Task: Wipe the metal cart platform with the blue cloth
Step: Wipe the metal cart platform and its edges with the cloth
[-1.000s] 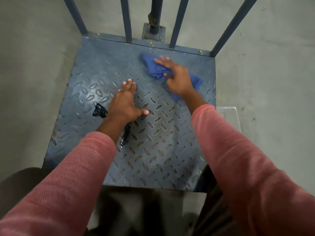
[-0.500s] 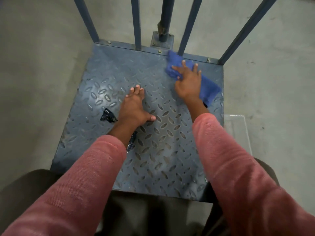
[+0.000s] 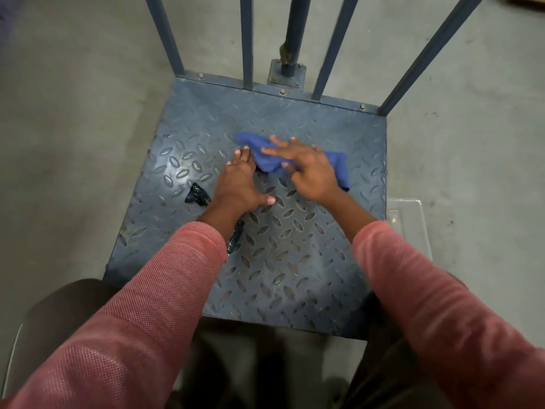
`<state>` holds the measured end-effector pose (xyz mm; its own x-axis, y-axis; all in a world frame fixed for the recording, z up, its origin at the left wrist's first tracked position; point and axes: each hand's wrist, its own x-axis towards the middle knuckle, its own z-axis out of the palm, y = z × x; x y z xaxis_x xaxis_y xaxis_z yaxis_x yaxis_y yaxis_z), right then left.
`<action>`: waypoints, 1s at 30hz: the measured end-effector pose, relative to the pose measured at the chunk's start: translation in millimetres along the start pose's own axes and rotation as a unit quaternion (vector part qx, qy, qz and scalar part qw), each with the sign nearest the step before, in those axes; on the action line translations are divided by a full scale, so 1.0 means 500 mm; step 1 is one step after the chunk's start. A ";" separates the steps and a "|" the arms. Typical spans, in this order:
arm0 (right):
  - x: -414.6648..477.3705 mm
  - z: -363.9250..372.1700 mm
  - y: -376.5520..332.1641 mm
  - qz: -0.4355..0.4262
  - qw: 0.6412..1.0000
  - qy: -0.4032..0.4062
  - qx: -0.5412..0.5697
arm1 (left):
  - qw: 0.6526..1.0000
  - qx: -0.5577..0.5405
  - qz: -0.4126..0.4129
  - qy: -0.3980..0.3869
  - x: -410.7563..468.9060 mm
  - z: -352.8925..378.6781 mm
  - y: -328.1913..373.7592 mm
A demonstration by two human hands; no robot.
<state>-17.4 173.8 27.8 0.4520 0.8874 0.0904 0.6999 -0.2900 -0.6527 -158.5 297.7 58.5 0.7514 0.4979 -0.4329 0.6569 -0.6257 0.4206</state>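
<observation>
Your right hand (image 3: 309,172) lies flat, fingers spread wide, palm pressing the blue cloth (image 3: 265,154) onto the platform (image 3: 280,261); nothing is pinched, the cloth is only pinned. The cloth is bunched under and ahead of that hand, one tail trailing out to its right.

Your left hand (image 3: 239,184) rests open just to the left of the right one, palm down on the bare tread plate, fingertips touching or nearly touching the cloth's near edge. It holds nothing.

Risks from here:
- Flat-palm pressure on a bunched cloth: it may roll or slip out from under you on a fast stroke, leaving bare fingers scraping the raised tread.
- Left hand sits in the wipe path. A stroke to the left would run into it.
- A dark crumpled scrap (image 3: 197,195) lies left of your left wrist, and a dark strip (image 3: 236,236) pokes out from under that forearm. Dragging the cloth through them may smear or snag.
- Upright bars (image 3: 247,39) stand beyond both hands; a long forward push may knock knuckles on them.
- A clear container lid (image 3: 413,219) lies on the floor off the platform's right edge, apart from the work.
</observation>
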 end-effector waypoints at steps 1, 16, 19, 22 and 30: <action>-0.001 -0.009 0.002 0.014 0.996 0.075 0.041 | 1.000 0.009 0.010 0.001 -0.003 0.000 -0.002; -0.131 -0.038 -0.030 0.219 0.964 0.072 -0.132 | 0.995 0.055 0.086 -0.003 -0.115 0.020 -0.057; -0.171 -0.002 -0.088 0.240 0.949 -0.037 -0.203 | 0.993 0.074 0.092 -0.013 -0.132 0.022 -0.061; -0.214 0.015 -0.147 0.147 0.956 -0.137 -0.214 | 0.989 0.098 0.111 -0.022 -0.160 0.024 -0.069; -0.218 -0.021 -0.116 0.213 0.935 -0.103 -0.264 | 0.970 0.199 0.115 -0.082 -0.252 0.044 -0.120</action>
<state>-101.3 90.0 63.5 0.6736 0.6862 -0.2746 0.6809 -0.7207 -0.1305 -294.0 259.3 70.2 0.8341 0.2368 -0.4983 0.3733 -0.9073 0.1936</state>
